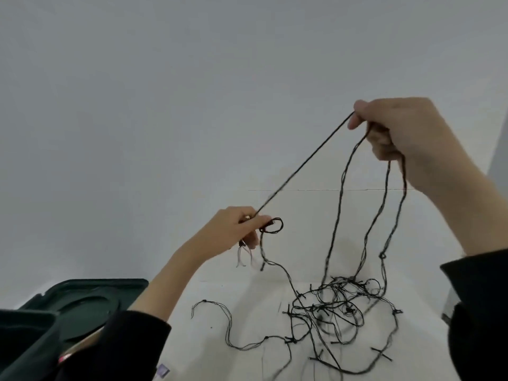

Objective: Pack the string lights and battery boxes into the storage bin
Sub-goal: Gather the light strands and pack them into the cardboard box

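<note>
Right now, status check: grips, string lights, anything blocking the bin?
Both up: left grip pinches a taut strand, right grip holds raised loops. Most of the string lights lie tangled on the table. The green bin sits lower left, partly behind the left sleeve.

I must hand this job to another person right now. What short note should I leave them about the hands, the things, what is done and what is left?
Left hand: pinches the string lights near one end.
Right hand: raised, grips several loops of them; one strand runs taut between the hands.
Most of the wire lies tangled on the white table.
The dark green storage bin is at lower left, its lid behind it.
Done: nothing visibly packed.
Left: untangle, coil, put into the bin; no battery boxes in view.
</note>
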Motion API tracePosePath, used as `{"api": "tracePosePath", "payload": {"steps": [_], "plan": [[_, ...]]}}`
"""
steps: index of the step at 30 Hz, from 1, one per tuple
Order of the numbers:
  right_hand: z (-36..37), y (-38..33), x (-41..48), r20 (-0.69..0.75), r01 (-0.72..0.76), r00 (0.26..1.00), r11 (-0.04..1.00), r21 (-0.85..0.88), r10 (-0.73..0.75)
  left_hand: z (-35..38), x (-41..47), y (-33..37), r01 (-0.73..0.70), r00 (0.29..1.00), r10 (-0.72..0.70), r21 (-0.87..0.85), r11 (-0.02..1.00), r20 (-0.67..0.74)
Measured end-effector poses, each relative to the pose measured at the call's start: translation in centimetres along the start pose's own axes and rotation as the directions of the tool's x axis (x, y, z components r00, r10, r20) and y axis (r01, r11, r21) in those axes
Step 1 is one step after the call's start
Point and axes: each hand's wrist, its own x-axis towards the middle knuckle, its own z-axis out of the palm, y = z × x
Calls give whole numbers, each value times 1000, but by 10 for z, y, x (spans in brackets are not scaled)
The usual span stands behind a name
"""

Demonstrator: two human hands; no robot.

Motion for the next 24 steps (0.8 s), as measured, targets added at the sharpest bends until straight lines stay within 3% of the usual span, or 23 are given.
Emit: {"api": "tracePosePath", "payload": {"steps": [3,6,9,11,12,14,16,19,22,24], "plan": [[-6,7,-1,-152,70,986,997,40,-63,-8,-4,9,-42,998,46,-92,995,50],[-18,11,-1,-168,48,985,999,7,-46,-18,-5,11,-38,999,25,-388,921,-38],[-27,10,-7,122,-50,988,940,-338,97,-28,-2,18,-73,984,-63,-700,711,-168],[-27,1,-15,310,-3,903,724,-690,298,-34,0,29,-84,984,-68,-772,630,-163],[-25,-4,-20,349,46,857,620,-784,378,-35,1,36,-95,984,-48,-740,665,-170],[-15,-12,-25,371,88,831,559,-824,415,-35,2,52,-142,978,28,-563,814,-207],[-3,-13,-23,374,86,874,660,-746,309,-32,1,70,-223,962,154,-322,920,-224],[17,-12,-20,381,28,895,823,-567,232,-25,-2,92,-311,943,295,-92,946,-153],[25,-11,-19,495,94,844,852,-515,206,-22,-6,96,-326,940,308,-118,938,-149],[25,-12,-18,503,46,838,891,-452,212,-23,-10,92,-314,944,284,-197,929,-169]]}}
